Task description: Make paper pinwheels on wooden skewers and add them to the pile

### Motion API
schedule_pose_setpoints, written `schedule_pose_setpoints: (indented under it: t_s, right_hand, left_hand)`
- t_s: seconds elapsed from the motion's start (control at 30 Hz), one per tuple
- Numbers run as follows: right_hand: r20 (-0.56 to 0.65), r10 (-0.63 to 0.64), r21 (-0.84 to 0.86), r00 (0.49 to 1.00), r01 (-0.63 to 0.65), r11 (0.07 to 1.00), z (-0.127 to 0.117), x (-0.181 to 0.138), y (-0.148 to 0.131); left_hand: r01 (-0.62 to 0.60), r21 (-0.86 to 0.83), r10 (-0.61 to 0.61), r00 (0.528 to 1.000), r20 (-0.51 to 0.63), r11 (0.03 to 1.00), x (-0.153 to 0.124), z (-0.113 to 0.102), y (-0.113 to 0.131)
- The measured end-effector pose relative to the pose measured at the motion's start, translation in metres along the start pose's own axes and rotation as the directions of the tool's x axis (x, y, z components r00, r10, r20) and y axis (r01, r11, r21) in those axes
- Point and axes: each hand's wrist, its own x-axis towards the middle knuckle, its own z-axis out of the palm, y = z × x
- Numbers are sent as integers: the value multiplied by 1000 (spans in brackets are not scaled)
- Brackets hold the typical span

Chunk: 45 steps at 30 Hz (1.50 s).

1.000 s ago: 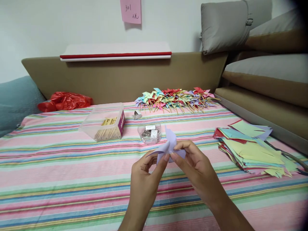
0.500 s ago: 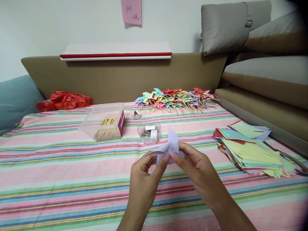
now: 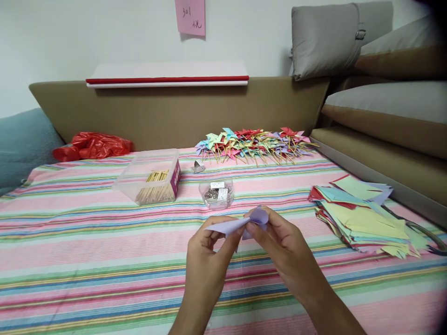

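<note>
A lilac paper pinwheel (image 3: 230,226) is held up over the striped cloth, its points curled in toward the middle. My left hand (image 3: 209,249) pinches it from the left, thumb near the centre. From the right, my right hand (image 3: 284,242) grips it with the thumb pressed close to the centre and the fingers behind. Both hands are closed on the paper, and some fingers are hidden behind it. Just beyond stands a clear tub of small metal pins (image 3: 217,193) with white labels.
A clear box of wooden sticks (image 3: 157,186) stands left, near a small metal piece (image 3: 198,166). Finished pinwheels (image 3: 258,144) lie at the back. Cut paper sheets (image 3: 363,216) and scissors (image 3: 426,232) are at right. A red plastic bag (image 3: 96,146) lies back left.
The upright point of the lilac paper has been folded down toward the centre and now curls by my right thumb. Both hands stay in nearly the same place.
</note>
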Motion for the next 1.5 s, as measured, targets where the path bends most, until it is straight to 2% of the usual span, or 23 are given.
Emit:
schedule_pose_setpoints:
  t_s: [0.1, 0.2, 0.3, 0.4, 0.47, 0.53, 0.7, 0.87, 1.2, 1.33, 1.5]
  right_hand:
    - [-24, -62, -86, 998, 59, 995, -1, -1, 4]
    - [-27, -167, -186, 986, 159, 970, -3, -1, 7]
    - [29, -265, -258, 964, 263, 930, -6, -1, 8]
    - [78, -338, -342, 938, 343, 875, -8, 0, 7]
    - [101, -367, -387, 925, 377, 842, -10, -1, 6]
    - [119, -385, -422, 915, 398, 815, -11, -1, 6]
    - [155, -402, -505, 903, 422, 753, -15, -1, 7]
    - [195, -420, -556, 886, 453, 697, -17, -1, 7]
    - [206, -392, -564, 896, 436, 701, -19, -2, 6]
    - [216, -355, -551, 910, 414, 725, -18, -3, 8]
    - [167, -335, -518, 928, 371, 771, -9, -4, 14]
  left_hand:
    - [-72, 98, 76, 996, -40, 993, -1, -2, 0]
    - [-261, 299, 263, 964, 33, 918, -2, -10, 2]
    - [-518, 413, 482, 854, 195, 749, 1, -21, 4]
    - [-678, 431, 613, 730, 302, 595, 4, -30, 5]
    - [-721, 433, 650, 685, 329, 541, 5, -33, 6]
    - [-737, 432, 660, 668, 345, 520, 6, -34, 6]
    - [-737, 438, 641, 670, 374, 514, 8, -34, 6]
    - [-718, 426, 607, 694, 387, 550, 10, -35, 3]
    - [-710, 390, 570, 704, 424, 587, 13, -34, 4]
    - [-667, 386, 510, 741, 437, 638, 13, -35, 3]
    - [-562, 435, 393, 818, 421, 704, 12, -37, 7]
